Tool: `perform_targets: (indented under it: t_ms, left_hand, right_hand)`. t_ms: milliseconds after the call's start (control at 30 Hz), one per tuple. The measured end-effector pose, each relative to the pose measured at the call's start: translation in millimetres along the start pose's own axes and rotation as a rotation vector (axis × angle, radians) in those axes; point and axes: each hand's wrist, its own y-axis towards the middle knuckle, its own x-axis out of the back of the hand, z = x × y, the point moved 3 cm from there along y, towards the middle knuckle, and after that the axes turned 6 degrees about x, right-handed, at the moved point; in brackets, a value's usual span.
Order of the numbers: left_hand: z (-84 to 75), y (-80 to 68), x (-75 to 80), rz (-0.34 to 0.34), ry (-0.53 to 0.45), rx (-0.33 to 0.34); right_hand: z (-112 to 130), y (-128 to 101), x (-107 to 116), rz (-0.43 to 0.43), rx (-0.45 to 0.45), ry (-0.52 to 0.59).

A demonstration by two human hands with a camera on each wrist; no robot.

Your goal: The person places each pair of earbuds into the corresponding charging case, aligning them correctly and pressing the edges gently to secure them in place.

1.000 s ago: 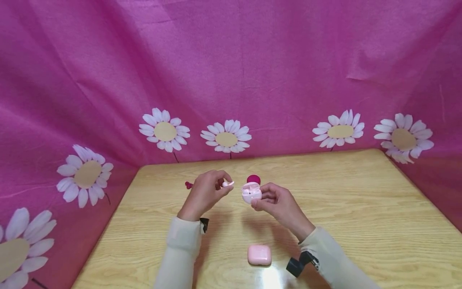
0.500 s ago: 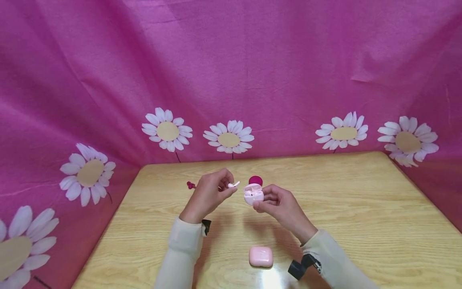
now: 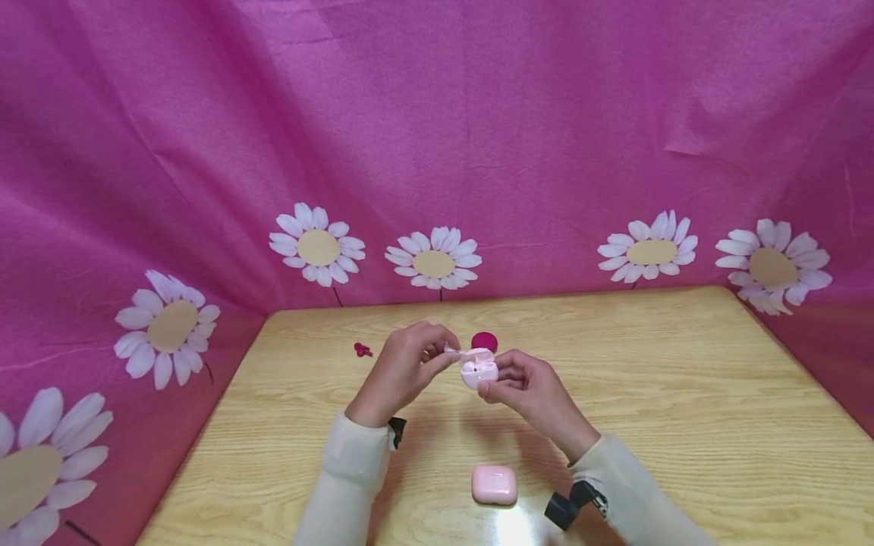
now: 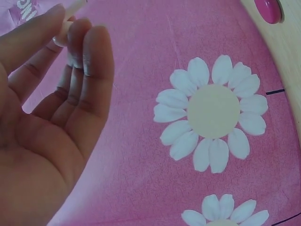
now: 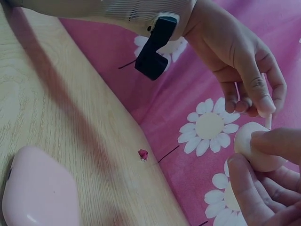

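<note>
The left hand (image 3: 403, 368) pinches a small, light, slippery-looking pale pink plastic earbud (image 3: 454, 350) by its stem over the open round pink case (image 3: 478, 368), which the right hand (image 3: 529, 390) grips.

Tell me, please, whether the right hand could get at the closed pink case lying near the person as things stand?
Probably not yet: the right hand holds the open case. The closed pink case lies bare on the table, nothing blocking it.

You see a magenta cloth (image 3: 478, 114) printed with white, tan-centred daisies (image 3: 433, 259), a light wood table (image 3: 683, 394), and pale pink cases (image 3: 494, 485).
</note>
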Motion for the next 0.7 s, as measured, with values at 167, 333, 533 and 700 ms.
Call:
perform_targets:
  t_ms: [167, 333, 533, 700]
  left_hand:
    - [-2.4, 0.4, -2.1, -0.006, -0.022, -0.045]
    - [-3.6, 0.9, -2.3, -0.013, -0.012, -0.065]
    - [-5.5, 1.2, -2.6, -0.009, -0.008, -0.059]
    - [-5.6, 1.6, -3.9, -0.010, -0.020, -0.014]
  right_hand:
    - [-0.2, -0.5, -0.2, 0.015, 0.018, 0.008]
    - [-0.6, -0.5, -0.6, 0.021, 0.027, 0.002]
    - [-2.2, 0.2, -1.2, 0.010, 0.020, -0.002]
    - [-1.6, -0.5, -1.5, 0.006, 0.016, -0.013]
